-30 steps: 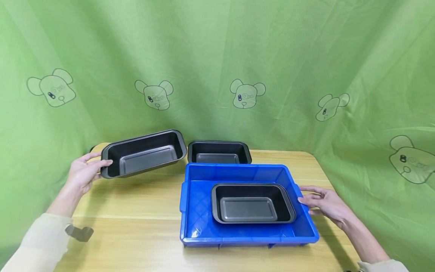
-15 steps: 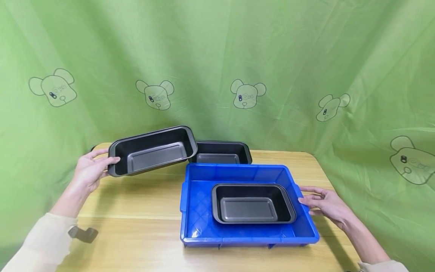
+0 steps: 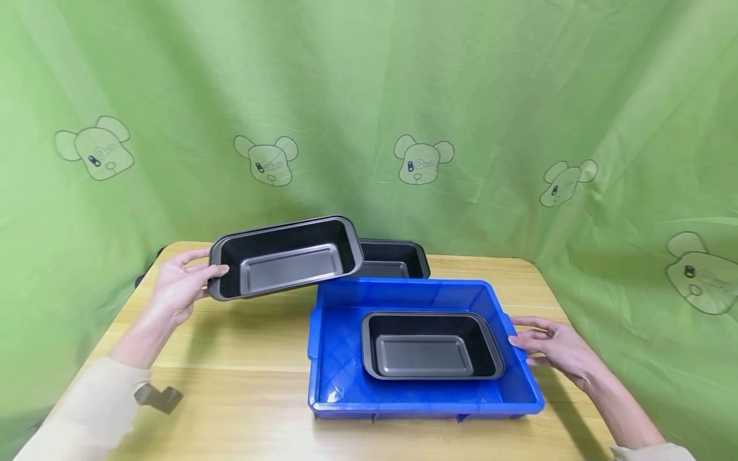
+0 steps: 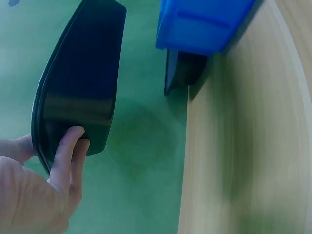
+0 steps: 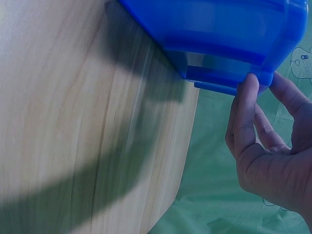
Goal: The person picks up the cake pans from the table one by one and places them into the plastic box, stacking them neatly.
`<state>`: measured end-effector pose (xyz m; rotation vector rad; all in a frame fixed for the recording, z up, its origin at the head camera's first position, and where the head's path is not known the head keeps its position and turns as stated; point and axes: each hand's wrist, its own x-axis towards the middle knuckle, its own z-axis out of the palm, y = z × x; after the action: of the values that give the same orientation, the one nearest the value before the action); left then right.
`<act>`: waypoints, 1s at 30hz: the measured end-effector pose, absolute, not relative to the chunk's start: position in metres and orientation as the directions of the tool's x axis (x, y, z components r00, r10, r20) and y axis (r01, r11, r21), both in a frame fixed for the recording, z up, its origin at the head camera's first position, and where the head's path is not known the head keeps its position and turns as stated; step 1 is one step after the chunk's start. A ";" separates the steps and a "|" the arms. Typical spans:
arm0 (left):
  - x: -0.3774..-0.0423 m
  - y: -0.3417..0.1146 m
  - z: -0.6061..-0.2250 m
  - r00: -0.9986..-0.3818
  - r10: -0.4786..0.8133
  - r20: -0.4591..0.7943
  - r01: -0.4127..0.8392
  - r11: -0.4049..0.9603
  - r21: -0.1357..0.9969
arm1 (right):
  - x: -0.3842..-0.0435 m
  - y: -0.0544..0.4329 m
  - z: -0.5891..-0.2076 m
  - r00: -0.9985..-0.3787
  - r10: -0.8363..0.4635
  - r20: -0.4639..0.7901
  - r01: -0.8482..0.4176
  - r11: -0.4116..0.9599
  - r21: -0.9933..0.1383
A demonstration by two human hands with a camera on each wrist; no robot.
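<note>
My left hand [image 3: 180,288] pinches the left end of a dark loaf pan [image 3: 291,266], thumb inside and fingers underneath. This pan is held up off the table, tilted with its right end higher; its underside [image 4: 80,78] faces the left wrist view. Its right end overlaps the back left corner of a blue plastic bin [image 3: 340,406] and partly hides a second loaf pan [image 3: 392,259] behind the bin. Inside the bin lies a third loaf pan [image 3: 423,355], toward the right. At the bin's right side, my right hand [image 3: 556,349] grips the rim, thumb over it, fingers outside [image 5: 246,114].
The bin stands on a light wooden table [image 3: 242,397] with rounded corners. A green curtain [image 3: 346,96] with printed bear heads hangs close behind the table and along both sides.
My left hand has carried its loaf pan to the right, over more of the pan behind the bin. My right hand stays at the bin's rim, and the bin has hardly shifted.
</note>
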<state>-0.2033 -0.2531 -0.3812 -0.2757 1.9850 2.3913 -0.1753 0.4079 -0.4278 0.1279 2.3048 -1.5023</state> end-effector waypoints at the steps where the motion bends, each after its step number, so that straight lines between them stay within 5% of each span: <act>1: -0.204 -0.250 -0.380 -0.985 -0.092 -0.147 -0.129 -0.185 0.974 | -0.175 0.408 -0.428 -0.922 -0.134 -0.365 0.279 0.425 -0.861; 30: -0.198 -0.141 -0.390 -0.974 -0.093 -0.206 -0.191 -0.145 0.971 | -0.175 0.409 -0.427 -0.926 -0.143 -0.348 0.258 0.430 -0.865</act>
<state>-0.1983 -0.1407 -0.3904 -0.3348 2.0095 2.3047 -0.1753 0.4088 -0.4271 0.0982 2.3186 -1.4982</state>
